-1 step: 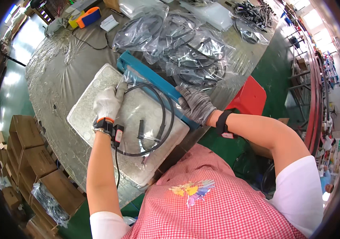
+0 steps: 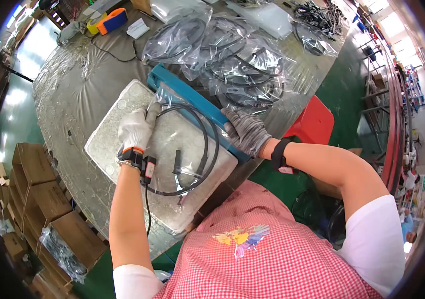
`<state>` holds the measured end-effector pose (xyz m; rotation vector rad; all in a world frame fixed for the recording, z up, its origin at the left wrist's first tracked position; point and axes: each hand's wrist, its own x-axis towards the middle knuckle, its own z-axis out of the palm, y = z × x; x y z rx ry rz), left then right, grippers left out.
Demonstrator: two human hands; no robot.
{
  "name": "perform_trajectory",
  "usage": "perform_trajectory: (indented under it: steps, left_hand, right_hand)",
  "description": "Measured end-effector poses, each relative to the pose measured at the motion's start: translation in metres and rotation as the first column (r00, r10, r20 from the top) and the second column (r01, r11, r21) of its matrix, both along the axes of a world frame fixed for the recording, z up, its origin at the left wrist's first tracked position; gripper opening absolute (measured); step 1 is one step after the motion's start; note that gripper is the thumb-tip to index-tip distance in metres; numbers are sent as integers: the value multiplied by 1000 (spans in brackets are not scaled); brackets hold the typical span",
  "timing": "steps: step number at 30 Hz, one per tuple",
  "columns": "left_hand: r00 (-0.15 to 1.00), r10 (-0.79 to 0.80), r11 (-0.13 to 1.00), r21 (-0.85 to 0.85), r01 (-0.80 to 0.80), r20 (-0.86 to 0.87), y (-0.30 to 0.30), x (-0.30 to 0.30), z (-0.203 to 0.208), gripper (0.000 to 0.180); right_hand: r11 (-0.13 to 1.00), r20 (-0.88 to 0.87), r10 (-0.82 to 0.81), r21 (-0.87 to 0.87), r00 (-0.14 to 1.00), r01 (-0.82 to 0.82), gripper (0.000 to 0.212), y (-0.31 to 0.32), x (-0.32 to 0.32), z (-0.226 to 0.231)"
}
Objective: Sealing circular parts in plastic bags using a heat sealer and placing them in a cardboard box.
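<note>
Between the two gloved hands lies a clear, glossy plastic bag (image 2: 180, 140) with a looped black cable (image 2: 206, 144) in it, to the right of the left hand (image 2: 135, 130). That hand, in a white knitted glove with an orange cuff edge, has its fingertips at the bag's upper left edge; I cannot tell whether they pinch the film or only press on it. Beneath the hand and the bag is a pale, speckled rectangular slab (image 2: 105, 137).

The right hand (image 2: 247, 133), in a grey striped knitted glove, lies over the near end of a long blue bar (image 2: 187, 94), fingers close together; whether they wrap around it cannot be told. From there the bar runs away up and to the left, past the left hand's fingertips.

Beyond the right hand sits a heap of clear plastic bags with coiled black cables (image 2: 237, 60). To its right is a red plastic container (image 2: 314, 122). Well out to the left hand's lower left stand brown cardboard boxes (image 2: 50, 199).
</note>
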<state>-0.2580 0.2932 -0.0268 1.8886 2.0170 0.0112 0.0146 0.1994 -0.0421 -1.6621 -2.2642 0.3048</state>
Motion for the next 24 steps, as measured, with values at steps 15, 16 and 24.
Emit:
perform_trajectory:
  steps: [15,16,24]
  left_hand:
    - [997,39,997,67,-35,-62,-4,5,-4,64]
    - [998,23,997,73,-18,-62,-4,3,-8,65]
    - [978,48,989,147,-18,-205,-2,6,-26,64]
  right_hand:
    - [993,-59,-14,-122,998,6,41,0,0,5]
    - [992,-68,-15,-127,998,6,41,-1,0,4]
    - [982,-116,-40,-187,993,17,40,2,-4,8]
